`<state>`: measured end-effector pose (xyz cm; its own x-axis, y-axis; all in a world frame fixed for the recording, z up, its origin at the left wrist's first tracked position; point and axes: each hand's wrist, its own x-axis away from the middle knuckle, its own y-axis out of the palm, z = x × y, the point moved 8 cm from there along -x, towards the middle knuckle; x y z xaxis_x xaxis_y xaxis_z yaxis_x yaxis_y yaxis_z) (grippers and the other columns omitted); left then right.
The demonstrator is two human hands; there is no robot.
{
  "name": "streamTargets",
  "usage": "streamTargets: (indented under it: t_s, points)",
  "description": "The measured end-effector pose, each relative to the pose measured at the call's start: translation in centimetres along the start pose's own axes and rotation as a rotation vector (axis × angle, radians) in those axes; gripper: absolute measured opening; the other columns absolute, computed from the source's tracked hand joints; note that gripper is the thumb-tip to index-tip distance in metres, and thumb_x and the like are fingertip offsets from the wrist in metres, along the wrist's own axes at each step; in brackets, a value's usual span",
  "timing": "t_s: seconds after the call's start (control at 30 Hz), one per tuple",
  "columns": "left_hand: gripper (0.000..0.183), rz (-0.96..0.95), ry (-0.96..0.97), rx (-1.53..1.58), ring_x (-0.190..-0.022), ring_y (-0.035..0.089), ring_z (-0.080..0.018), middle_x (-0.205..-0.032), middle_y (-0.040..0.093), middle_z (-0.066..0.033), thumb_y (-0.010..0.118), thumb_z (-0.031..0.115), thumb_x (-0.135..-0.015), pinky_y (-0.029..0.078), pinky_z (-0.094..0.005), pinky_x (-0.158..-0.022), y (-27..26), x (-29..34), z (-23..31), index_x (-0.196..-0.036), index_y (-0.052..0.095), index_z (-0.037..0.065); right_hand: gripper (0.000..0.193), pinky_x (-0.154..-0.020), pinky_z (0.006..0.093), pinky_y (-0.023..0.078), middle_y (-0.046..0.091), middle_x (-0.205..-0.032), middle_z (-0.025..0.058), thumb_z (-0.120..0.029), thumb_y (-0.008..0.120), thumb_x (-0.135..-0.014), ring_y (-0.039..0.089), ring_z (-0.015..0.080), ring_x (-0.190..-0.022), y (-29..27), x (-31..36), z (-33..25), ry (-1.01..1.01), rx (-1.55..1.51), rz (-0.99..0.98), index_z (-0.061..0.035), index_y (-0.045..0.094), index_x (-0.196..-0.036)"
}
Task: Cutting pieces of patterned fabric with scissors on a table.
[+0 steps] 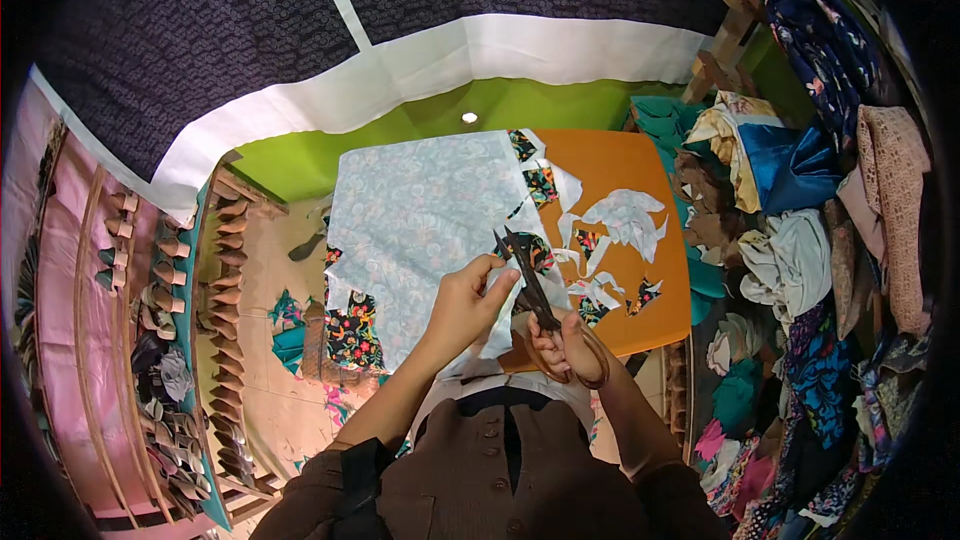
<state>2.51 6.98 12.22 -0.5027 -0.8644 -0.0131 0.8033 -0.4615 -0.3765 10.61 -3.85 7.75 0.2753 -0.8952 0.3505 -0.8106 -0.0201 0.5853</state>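
Note:
A pale, see-through-looking sheet of fabric (425,210) lies over the left and middle of an orange table (605,165). Black floral fabric (352,335) shows at its lower left edge. With fingers and thumb closed, my left hand (472,300) grips the sheet near its right edge. My right hand (562,348) is wrapped round the brown handles of large dark scissors (533,285). Their blades point up and left, slightly parted, just beside my left fingertips at the cloth's edge. White scraps (625,218) and floral offcuts (645,297) lie to the right.
Heaped cloths (790,255) fill the right side, among them a shiny blue piece (785,165). Wooden racks with rows of shoe-shaped pieces (228,310) stand at the left. Dark patterned cloth with a white border (430,60) hangs beyond the table. Scraps (288,330) litter the floor.

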Motion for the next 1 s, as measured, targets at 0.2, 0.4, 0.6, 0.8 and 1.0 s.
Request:
streamTargets:
  t_s: [0.2, 0.4, 0.6, 0.8, 1.0]
  points:
    - [0.019, 0.026, -0.068, 0.042, -0.043, 0.035, -0.0017, -0.046, 0.041, 0.003, 0.057, 0.02, -0.082, 0.026, -0.0204, -0.039, -0.7, 0.0, -0.2, -0.082, 0.057, 0.001, 0.071, -0.039, 0.0138, 0.021, 0.032, -0.064, -0.0054, -0.075, 0.035, -0.065, 0.024, 0.0001, -0.046, -0.4, -0.1, 0.2, 0.079, 0.179, 0.047, -0.0076, 0.041, -0.088]
    - [0.019, 0.146, -0.07, 0.217, -0.043, 0.037, -0.0029, -0.05, 0.044, 0.0014, 0.049, 0.022, -0.087, 0.029, -0.02, -0.038, -1.7, -0.7, -1.6, -0.083, 0.048, 0.003, 0.041, -0.039, 0.0161, 0.025, 0.039, -0.065, -0.0051, -0.047, 0.049, -0.083, 0.032, 0.0019, -0.046, -1.5, -2.0, -1.0, -0.158, -0.054, 0.115, -0.0082, 0.045, -0.096]
    - [0.023, 0.032, -0.376, 0.574, -0.058, 0.055, -0.0126, -0.077, 0.059, -0.0119, 0.034, 0.028, -0.092, 0.047, -0.0235, -0.05, -0.6, -1.4, -0.6, -0.091, 0.038, 0.006, 0.032, -0.041, 0.0204, 0.034, 0.044, -0.068, -0.0026, -0.01, 0.065, -0.075, 0.042, 0.0048, -0.048, -4.1, -4.0, -2.8, -0.431, 0.153, 0.279, -0.0071, 0.043, -0.099]
    - [0.025, 0.199, -0.251, 1.055, -0.078, 0.061, -0.0273, -0.1, 0.055, -0.0249, 0.031, 0.026, -0.092, 0.052, -0.0335, -0.068, -1.6, -3.3, -0.5, -0.091, 0.039, 0.003, 0.028, -0.041, 0.018, 0.037, 0.047, -0.072, -0.0017, 0.002, 0.063, -0.071, 0.045, 0.0048, -0.052, -3.1, -3.9, -5.5, -0.231, -0.232, 0.01, -0.0096, 0.044, -0.089]
    - [0.04, -0.227, -0.208, 1.438, -0.093, 0.056, -0.0316, -0.106, 0.052, -0.0223, 0.042, 0.034, -0.087, 0.047, -0.0417, -0.081, 1.5, -3.2, 1.3, -0.108, 0.043, 0.0, 0.029, -0.043, 0.0186, 0.037, 0.053, -0.073, 0.0019, -0.001, 0.06, -0.069, 0.046, 0.006, -0.053, -4.9, -2.3, -10.8, -0.253, -0.225, -0.011, -0.0063, 0.047, -0.095]
